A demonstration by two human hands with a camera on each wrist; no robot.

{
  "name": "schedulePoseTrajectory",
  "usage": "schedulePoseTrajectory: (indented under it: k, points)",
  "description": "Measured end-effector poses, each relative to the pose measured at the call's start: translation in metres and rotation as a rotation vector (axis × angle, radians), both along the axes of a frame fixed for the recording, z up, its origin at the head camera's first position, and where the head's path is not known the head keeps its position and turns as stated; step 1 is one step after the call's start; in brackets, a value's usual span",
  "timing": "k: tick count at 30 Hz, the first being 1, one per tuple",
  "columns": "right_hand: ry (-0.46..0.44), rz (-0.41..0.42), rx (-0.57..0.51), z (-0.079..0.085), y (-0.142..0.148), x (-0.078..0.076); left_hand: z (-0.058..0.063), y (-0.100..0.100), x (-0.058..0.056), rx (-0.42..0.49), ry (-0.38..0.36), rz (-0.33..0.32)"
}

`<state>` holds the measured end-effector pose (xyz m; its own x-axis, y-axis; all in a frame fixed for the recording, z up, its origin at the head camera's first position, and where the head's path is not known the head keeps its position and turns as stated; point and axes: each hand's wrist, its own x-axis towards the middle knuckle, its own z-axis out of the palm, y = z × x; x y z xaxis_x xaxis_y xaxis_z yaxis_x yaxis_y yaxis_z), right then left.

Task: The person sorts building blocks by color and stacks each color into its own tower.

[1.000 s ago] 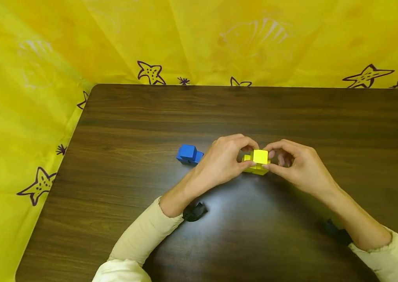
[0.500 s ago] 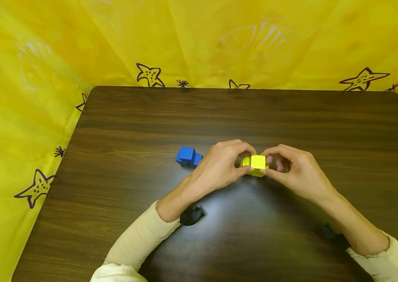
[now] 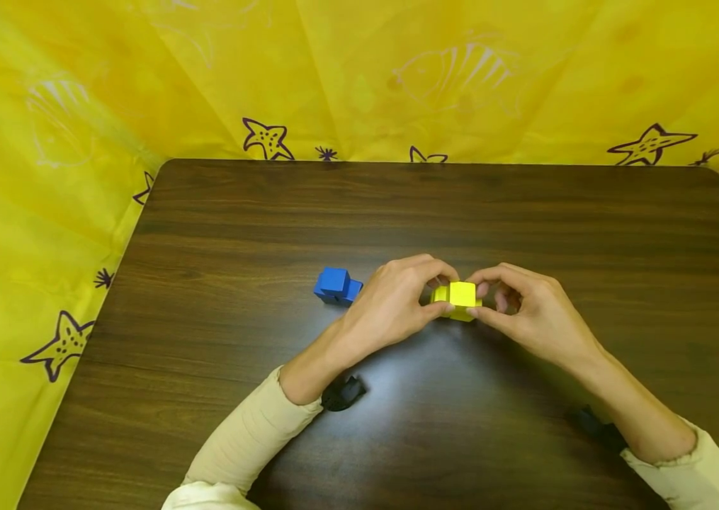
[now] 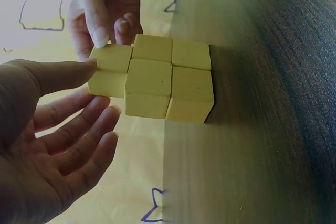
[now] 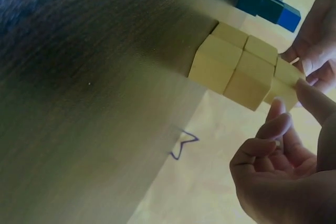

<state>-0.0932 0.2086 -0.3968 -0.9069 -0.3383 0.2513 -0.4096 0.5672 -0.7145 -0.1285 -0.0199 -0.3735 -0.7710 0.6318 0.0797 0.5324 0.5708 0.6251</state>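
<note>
Both hands are at a small stack of yellow blocks (image 4: 191, 83) standing on the table. One yellow cube (image 3: 462, 293) tops it, above two rows of blocks. My left hand (image 3: 400, 296) pinches that top cube between thumb and fingertips, its other fingers loosely bent below, as the left wrist view shows. From the opposite side my right hand (image 3: 538, 304) holds the same cube with thumb and index finger, the remaining fingers curled in. Left of the yellow stack stands a similar blue block stack (image 3: 334, 283), its right end close behind my left wrist.
The dark wood-grain table (image 3: 238, 212) runs back to a yellow sheet (image 3: 359, 78) with drawn starfish and fish, which hangs behind and at the left. A black wrist device (image 3: 343, 393) shows beneath my left forearm, another (image 3: 595, 428) by the right.
The top yellow cube has shifted slightly down and toward me over the lower blocks, both hands moving with it. The blue stack keeps its place; the head view has tilted a little.
</note>
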Motion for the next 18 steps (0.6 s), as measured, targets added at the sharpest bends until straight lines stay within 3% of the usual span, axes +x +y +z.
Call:
schedulePoseTrajectory:
  k: [12,15,18]
  points:
    - [-0.001,0.005,-0.024,-0.004,0.0,0.001,-0.005,0.0,0.001,-0.019,0.01,0.0]
    - [0.016,0.007,-0.015,-0.006,0.002,0.002,-0.002,-0.004,0.004,-0.024,0.055,-0.022]
    - [0.042,-0.007,0.009,-0.005,0.007,0.003,0.006,-0.014,0.007,0.02,0.154,-0.058]
